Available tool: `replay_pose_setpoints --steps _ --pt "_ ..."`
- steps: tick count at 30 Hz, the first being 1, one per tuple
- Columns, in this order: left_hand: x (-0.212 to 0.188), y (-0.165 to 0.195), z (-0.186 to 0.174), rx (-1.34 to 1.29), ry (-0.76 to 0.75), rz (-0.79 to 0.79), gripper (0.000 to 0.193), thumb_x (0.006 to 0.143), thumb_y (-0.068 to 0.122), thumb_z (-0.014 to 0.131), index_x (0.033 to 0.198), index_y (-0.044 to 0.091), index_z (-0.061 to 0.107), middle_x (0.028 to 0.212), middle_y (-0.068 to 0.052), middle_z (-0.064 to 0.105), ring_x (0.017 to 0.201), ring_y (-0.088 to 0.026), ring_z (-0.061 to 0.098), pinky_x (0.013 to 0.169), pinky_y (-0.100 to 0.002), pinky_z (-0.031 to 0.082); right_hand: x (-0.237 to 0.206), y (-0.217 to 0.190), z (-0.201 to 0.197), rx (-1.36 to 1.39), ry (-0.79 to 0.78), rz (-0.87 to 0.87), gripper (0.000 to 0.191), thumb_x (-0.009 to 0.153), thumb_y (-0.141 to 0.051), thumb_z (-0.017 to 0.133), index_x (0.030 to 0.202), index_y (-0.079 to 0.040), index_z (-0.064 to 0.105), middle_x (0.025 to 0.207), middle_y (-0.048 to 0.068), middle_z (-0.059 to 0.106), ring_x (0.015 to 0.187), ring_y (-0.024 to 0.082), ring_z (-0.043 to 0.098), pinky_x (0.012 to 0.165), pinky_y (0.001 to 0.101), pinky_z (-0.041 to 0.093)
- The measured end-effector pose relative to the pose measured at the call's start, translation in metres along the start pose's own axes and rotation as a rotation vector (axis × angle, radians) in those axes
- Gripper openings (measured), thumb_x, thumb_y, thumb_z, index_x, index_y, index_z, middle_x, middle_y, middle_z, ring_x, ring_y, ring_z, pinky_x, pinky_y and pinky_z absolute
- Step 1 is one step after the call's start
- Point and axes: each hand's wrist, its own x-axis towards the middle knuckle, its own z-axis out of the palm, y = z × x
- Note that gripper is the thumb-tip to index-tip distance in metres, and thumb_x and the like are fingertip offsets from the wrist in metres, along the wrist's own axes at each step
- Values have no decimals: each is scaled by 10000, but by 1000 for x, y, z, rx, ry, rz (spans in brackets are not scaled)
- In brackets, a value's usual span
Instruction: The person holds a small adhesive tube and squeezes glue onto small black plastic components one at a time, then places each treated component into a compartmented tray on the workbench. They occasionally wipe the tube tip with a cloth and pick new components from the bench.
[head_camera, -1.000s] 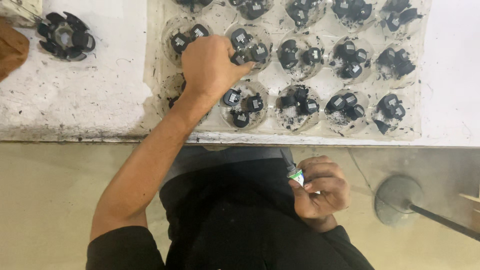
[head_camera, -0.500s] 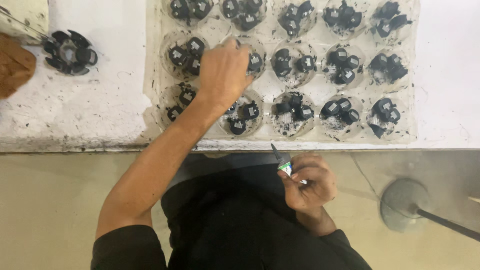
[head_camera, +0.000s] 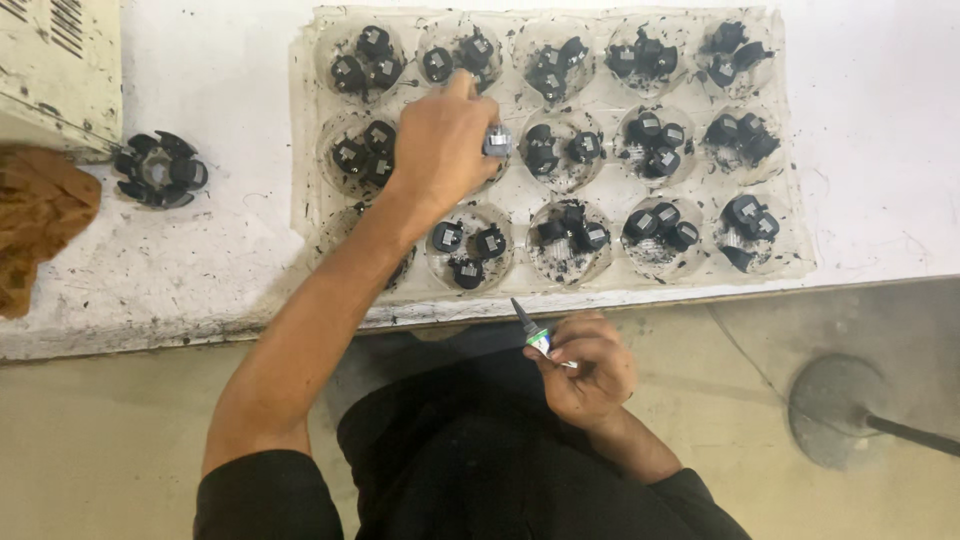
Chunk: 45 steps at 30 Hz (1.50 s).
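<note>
The left hand (head_camera: 440, 145) lifts one small black part (head_camera: 497, 140) from the clear tray (head_camera: 800, 255), while the right hand (head_camera: 585, 365) grips a small tube (head_camera: 530, 328), likely used next

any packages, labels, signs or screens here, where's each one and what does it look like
Clear plastic tray: lies on the white bench, a grid of round cups holding small black parts.
Pale labels: small grey squares on top of the black parts; too small to make out.
Small tube: in the right hand, below the bench edge, dark pointed tip, green and white band.
Cream box: top left corner, vent slots.
No signs or screens.
</note>
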Motion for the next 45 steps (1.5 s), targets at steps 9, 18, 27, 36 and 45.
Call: replay_pose_setpoints --steps 9,18,27,36,45 --pt "-83 29 -36 -1538 32 -365 445 790 -36 831 1205 18 680 1178 -110 704 992 -179 759 846 -312 652 -14 9 -10 167 178 398 401 829 94 796 1173 -9 618 1065 90 624 887 153 661 777 266 576" --pt "-171 47 -30 -1806 290 -426 561 826 -93 804 1335 18 595 1210 -140 710 1119 -189 716 936 -327 626 -3 5 -10 38 66 224 332 805 123 806 1080 -19 689 1072 98 637 999 191 662 858 280 561" --pt "-200 77 -32 -1315 361 -421 398 874 -191 744 1228 -26 669 1271 -142 673 1070 -177 722 893 -327 667 9 -15 -4 69 -108 275 322 758 138 779 1037 14 675 1008 156 724 895 212 721 783 306 589" --pt "-199 84 -43 -1310 283 -452 523 867 -254 598 1320 0 657 1256 -113 692 1087 -158 712 885 -287 645 33 -35 3 -2 -275 112 283 736 107 764 974 -25 687 945 114 725 891 251 738 794 336 589" --pt "-201 87 -46 -1283 228 -424 559 876 -253 572 1344 37 666 1221 -76 684 1004 -125 713 873 -250 625 33 -41 8 -81 -291 125 278 713 120 784 926 -23 677 927 118 730 887 256 749 791 331 607"
